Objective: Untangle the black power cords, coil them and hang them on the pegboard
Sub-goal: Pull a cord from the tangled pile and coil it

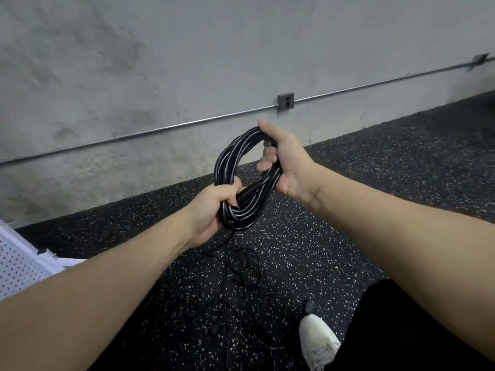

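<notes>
Between both hands (211,210) (284,162), apparently gripped: coiled cord (233,167).

The coiled cord (235,180) is glossy black with pale streaks of reflected light, and the loose cords (241,279) below are black against a black floor (375,167) flecked with white and grey specks. The wall (160,62) is mottled grey concrete, crossed by a grey metal conduit (160,129) and a dark grey outlet box (285,101). The pegboard (16,266) is white with rows of small dark holes, and the shoe (318,341) is off-white beside a black trouser leg (401,330).

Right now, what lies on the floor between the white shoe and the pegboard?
In the head view, loose black cords lie tangled on the speckled floor between the white shoe and the pegboard.
</notes>
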